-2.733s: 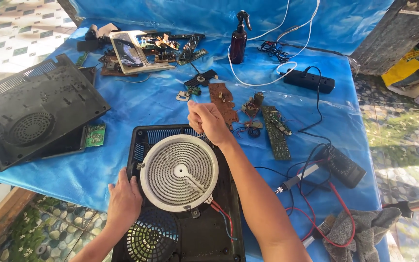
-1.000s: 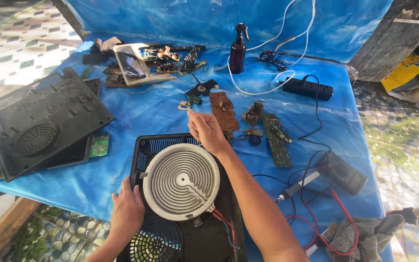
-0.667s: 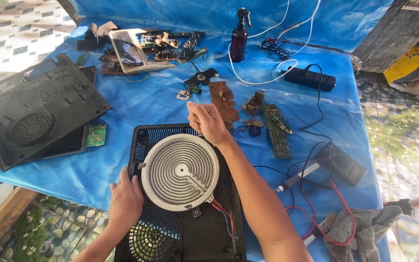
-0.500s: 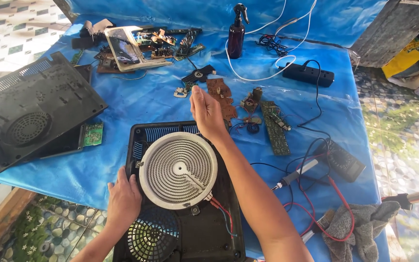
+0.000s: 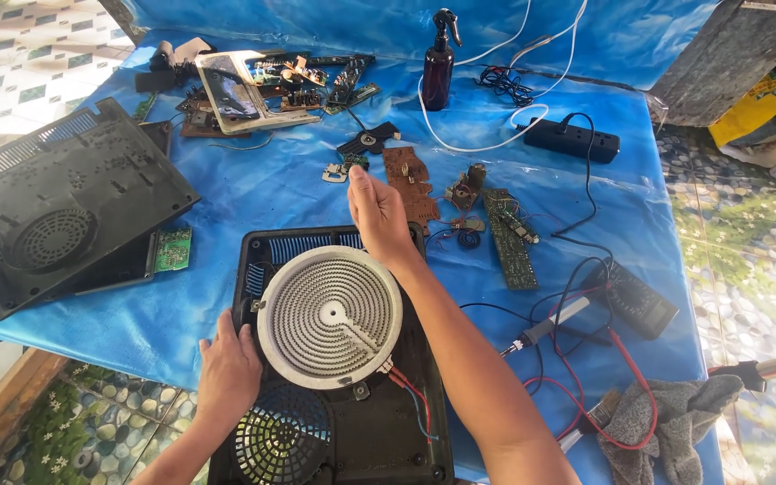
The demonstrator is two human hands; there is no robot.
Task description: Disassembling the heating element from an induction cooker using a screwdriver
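Note:
An opened black cooker base [image 5: 406, 431] lies at the table's near edge, with a round white heating coil [image 5: 329, 315] on top and a fan grille [image 5: 280, 445] below it. My left hand [image 5: 226, 373] rests flat against the coil's left rim and the base. My right hand [image 5: 377, 216] stretches over the base's far edge, fingers extended and holding nothing, fingertips close to a brown circuit board [image 5: 410, 184] and small parts [image 5: 343, 166] on the blue sheet.
A black cooker bottom cover [image 5: 56, 211] lies at left with a green board [image 5: 172, 249]. More boards [image 5: 509, 238], a soldering iron [image 5: 550, 325], a multimeter [image 5: 635, 299], a power strip [image 5: 572, 139], a spray bottle [image 5: 437, 63] and a grey rag [image 5: 662, 427] surround the work.
My right hand has reached a little farther over the base's far edge toward the small parts. My left hand stays on the coil's left rim.

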